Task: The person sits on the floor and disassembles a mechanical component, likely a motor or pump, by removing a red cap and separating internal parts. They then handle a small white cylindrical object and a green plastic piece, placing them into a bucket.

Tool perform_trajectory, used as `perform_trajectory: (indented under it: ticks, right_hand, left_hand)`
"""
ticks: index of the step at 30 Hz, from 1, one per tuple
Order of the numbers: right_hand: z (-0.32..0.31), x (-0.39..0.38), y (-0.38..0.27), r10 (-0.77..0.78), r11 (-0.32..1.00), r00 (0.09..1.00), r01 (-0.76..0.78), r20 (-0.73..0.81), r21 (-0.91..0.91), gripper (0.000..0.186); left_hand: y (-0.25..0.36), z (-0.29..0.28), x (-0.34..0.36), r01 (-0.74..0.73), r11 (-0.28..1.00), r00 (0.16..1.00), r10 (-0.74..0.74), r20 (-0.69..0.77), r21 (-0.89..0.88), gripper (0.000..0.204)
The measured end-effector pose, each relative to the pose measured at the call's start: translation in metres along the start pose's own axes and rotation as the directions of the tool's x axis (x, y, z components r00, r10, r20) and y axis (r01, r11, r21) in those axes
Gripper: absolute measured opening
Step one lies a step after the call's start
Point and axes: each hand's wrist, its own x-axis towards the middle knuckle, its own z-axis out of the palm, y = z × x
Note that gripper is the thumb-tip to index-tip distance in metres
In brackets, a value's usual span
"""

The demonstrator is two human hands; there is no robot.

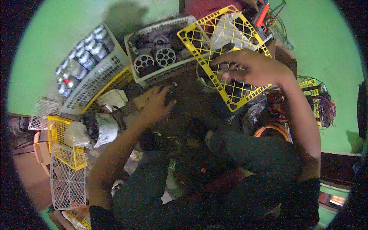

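My left hand (156,104) is low over the dark work surface, its fingers curled around a small dark thing that I cannot make out. To the right, my right hand (251,68) hovers over a yellow lattice crate (234,104), slightly blurred, with thumb and fingers apart. Just beyond its fingers shows a dark rounded piece (227,47). Under the crate's left edge is a round container (206,82), partly hidden. Ahead, a pale plastic basket (142,78) holds dark greasy parts, among them two round metal plates with holes (165,57).
At the left, a white basket (94,86) holds several spray cans (86,59). Nearer stand a white bucket (106,130) and stacked yellow and white crates (69,176). On the right are an orange-rimmed tub (272,128) and a bundle of wires (327,109). A green wall rises behind.
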Motion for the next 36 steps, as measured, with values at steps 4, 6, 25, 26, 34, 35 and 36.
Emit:
perform_trajectory:
  ticks: [4, 6, 25, 26, 34, 35, 36]
  right_hand:
    - [0.02, -0.015, 0.046, 0.224, 0.974, 0.961, -0.214, -0.161, 0.075, 0.037]
    - [0.037, -0.025, 0.076, 0.247, 0.969, 0.941, -0.248, -0.232, 0.027, 0.038]
    - [0.224, -0.073, 0.221, 0.838, 0.545, -0.161, 0.237, -0.521, 0.804, 0.059]
    - [0.211, -0.069, 0.211, 0.846, 0.534, -0.162, 0.271, -0.508, 0.801, 0.057]
    - [0.147, -0.074, 0.162, 0.861, 0.509, -0.267, 0.417, -0.434, 0.753, 0.053]
    - [0.132, -0.068, 0.148, 0.859, 0.508, -0.323, 0.441, -0.397, 0.74, 0.052]
    - [0.129, -0.075, 0.144, 0.825, 0.565, -0.266, 0.395, -0.499, 0.724, 0.049]
  left_hand:
    - [-0.013, 0.018, 0.002, 0.001, 1.0, 1.0, -0.001, 0.018, 0.02, 0.066]
    - [-0.026, 0.028, -0.001, 0.051, 0.999, 0.999, -0.051, 0.004, -0.007, 0.068]
    - [0.035, 0.066, 0.112, -0.112, 0.905, 0.984, 0.158, 0.081, -0.412, 0.076]
    - [0.033, 0.073, 0.112, -0.155, 0.854, 0.983, 0.185, 0.013, -0.496, 0.076]
    - [0.072, 0.048, 0.084, 0.096, 0.765, 0.987, 0.011, 0.162, -0.637, 0.072]
    - [0.07, 0.047, 0.08, 0.036, 0.727, 0.991, 0.06, 0.116, -0.686, 0.071]
    - [0.074, 0.043, 0.078, 0.043, 0.685, 0.99, 0.068, 0.123, -0.727, 0.07]
